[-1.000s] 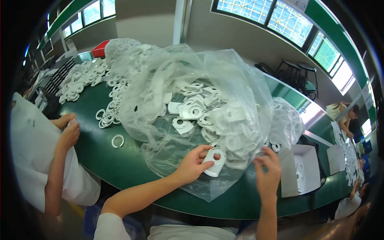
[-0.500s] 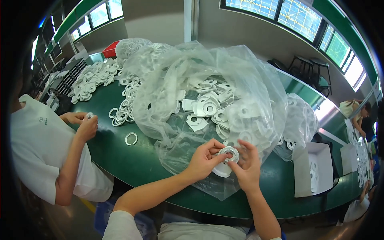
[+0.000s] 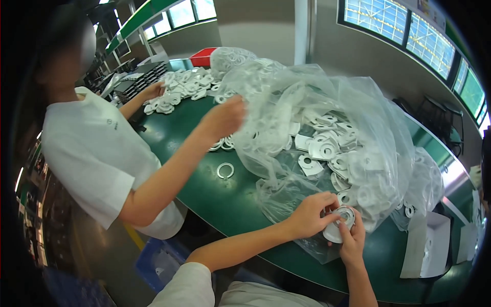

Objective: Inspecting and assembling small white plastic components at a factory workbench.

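Observation:
My left hand (image 3: 313, 215) pinches the rim of a round white plastic part (image 3: 334, 234) from its left side. On the other side my right hand (image 3: 353, 243) grips the same part, thumb across its ringed upper end. That end shows a raised ring with a hole, while the lower end is a smooth rounded plate. Both hands are above the front edge of a large clear plastic bag (image 3: 276, 192). Inside the open bag lies a heap of similar white parts (image 3: 323, 147) with round holes, just beyond my hands.
At my left a co-worker (image 3: 97, 153) reaches across the green table (image 3: 209, 197). A single white split ring (image 3: 225, 171) lies there. Farther back are piled white parts (image 3: 179, 89) and a red bin (image 3: 203, 56). A white box (image 3: 434, 243) stands right; a blue crate (image 3: 159, 261) sits below.
My view has swung left, so the table appears farther right. My right fingers have closed in on the white part. The co-worker's hands have parted, one reaching toward the bag, the other toward the pile.

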A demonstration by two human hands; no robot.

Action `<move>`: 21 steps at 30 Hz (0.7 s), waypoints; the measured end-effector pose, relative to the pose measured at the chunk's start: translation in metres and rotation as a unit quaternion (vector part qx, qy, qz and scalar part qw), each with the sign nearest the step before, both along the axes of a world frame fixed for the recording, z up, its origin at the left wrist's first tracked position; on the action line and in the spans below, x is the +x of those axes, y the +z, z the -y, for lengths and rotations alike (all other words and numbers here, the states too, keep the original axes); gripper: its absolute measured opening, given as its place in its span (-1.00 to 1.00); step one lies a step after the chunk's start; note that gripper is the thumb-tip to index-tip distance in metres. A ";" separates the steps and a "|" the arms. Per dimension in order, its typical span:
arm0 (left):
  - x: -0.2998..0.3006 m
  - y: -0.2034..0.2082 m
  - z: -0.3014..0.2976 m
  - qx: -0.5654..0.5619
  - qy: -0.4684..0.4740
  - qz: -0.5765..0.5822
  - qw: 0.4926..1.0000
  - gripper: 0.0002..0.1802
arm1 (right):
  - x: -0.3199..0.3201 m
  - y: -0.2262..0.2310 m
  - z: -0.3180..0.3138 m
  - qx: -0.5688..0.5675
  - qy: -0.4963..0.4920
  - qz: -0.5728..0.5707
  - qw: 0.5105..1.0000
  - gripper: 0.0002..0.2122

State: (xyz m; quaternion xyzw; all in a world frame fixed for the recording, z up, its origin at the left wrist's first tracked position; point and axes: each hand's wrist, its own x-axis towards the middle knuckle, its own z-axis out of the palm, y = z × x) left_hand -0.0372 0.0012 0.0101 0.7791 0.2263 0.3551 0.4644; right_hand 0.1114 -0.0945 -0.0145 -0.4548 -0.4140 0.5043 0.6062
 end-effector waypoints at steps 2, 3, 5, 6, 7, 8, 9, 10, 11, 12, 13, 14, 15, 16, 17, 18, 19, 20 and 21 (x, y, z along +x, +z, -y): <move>-0.012 -0.003 0.009 0.017 0.013 -0.021 1.000 -0.80 | -0.003 0.008 0.001 -0.007 0.010 -0.003 1.000 -0.65; -0.020 -0.009 0.016 0.054 0.030 -0.005 0.998 -0.79 | -0.003 0.011 0.001 -0.017 0.013 -0.003 1.000 -0.64; -0.049 -0.012 0.030 0.080 0.049 -0.054 0.994 -0.74 | -0.005 0.015 0.001 -0.037 0.030 -0.015 0.999 -0.63; -0.063 -0.016 0.037 0.094 0.084 -0.063 0.990 -0.79 | -0.005 0.014 0.001 -0.063 0.046 -0.021 0.997 -0.61; -0.081 -0.017 0.040 0.121 0.139 -0.067 0.981 -0.83 | -0.006 0.014 0.002 -0.062 0.043 -0.030 0.997 -0.61; -0.096 -0.019 0.040 0.146 0.195 -0.067 0.968 -0.87 | -0.003 0.015 0.001 -0.080 0.068 -0.035 0.994 -0.60; -0.109 -0.020 0.035 0.167 0.291 -0.077 0.939 -0.91 | -0.002 0.014 0.002 -0.098 0.093 -0.040 0.990 -0.58; -0.126 -0.022 0.024 0.201 0.360 -0.100 0.906 -0.90 | 0.000 0.013 0.002 -0.098 0.090 -0.043 0.990 -0.58; -0.147 -0.024 0.010 0.223 0.407 -0.145 0.874 -0.86 | -0.001 0.013 0.002 -0.103 0.099 -0.045 0.989 -0.58; -0.163 -0.027 -0.005 0.221 0.453 -0.177 0.845 -0.78 | -0.003 0.013 0.002 -0.110 0.109 -0.044 0.987 -0.57; -0.177 -0.029 -0.023 0.246 0.472 -0.170 0.829 -0.71 | -0.006 0.015 0.003 -0.110 0.113 -0.047 0.986 -0.57; -0.182 -0.027 -0.036 0.268 0.476 -0.203 0.813 -0.69 | -0.008 0.016 0.004 -0.114 0.119 -0.045 0.985 -0.58; -0.189 -0.025 -0.042 0.267 0.478 -0.205 0.811 -0.69 | -0.010 0.017 0.004 -0.118 0.125 -0.044 0.984 -0.58; -0.194 -0.021 -0.048 0.236 0.421 -0.258 0.837 -0.70 | -0.009 0.016 0.004 -0.117 0.123 -0.042 0.985 -0.58; -0.194 -0.018 -0.050 0.204 0.360 -0.309 0.856 -0.71 | -0.007 0.014 0.003 -0.118 0.123 -0.043 0.984 -0.57; -0.191 -0.018 -0.044 0.229 0.367 -0.320 0.843 -0.78 | -0.006 0.012 0.003 -0.120 0.122 -0.045 0.984 -0.57; -0.190 -0.022 -0.041 0.232 0.366 -0.320 0.843 -0.78 | -0.006 0.012 0.003 -0.118 0.121 -0.046 0.985 -0.57; -0.191 -0.026 -0.038 0.291 0.361 -0.313 0.829 -0.80 | -0.005 0.012 0.003 -0.115 0.124 -0.049 0.984 -0.57; -0.192 -0.029 -0.034 0.349 0.355 -0.304 0.812 -0.82 | -0.006 0.013 0.002 -0.113 0.127 -0.052 0.984 -0.57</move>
